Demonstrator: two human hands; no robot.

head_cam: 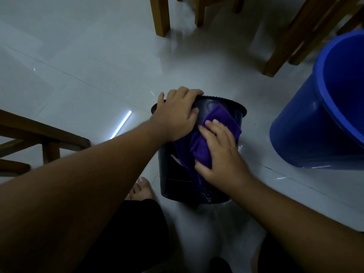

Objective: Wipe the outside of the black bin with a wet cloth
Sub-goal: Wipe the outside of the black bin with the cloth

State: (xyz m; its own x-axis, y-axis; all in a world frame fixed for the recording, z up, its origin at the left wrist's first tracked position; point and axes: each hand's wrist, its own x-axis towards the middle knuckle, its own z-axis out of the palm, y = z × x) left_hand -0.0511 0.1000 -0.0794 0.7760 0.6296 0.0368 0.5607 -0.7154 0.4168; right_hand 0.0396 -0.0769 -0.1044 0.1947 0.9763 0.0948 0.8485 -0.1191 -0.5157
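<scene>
The black bin (177,184) lies tipped on the white tiled floor, its open rim pointing away from me. My left hand (177,115) grips the rim at the far left, fingers curled over the edge. A purple cloth (220,119) is spread over the bin's upper side. My right hand (218,154) lies flat on the cloth with fingers spread, pressing it against the bin's wall. Part of the cloth hangs down the near side under my palm.
A large blue bucket (307,125) stands on the floor to the right of the bin. Wooden chair legs (161,16) rise at the back, and a wooden frame (45,138) sits at the left. My bare foot (141,189) rests just left of the bin.
</scene>
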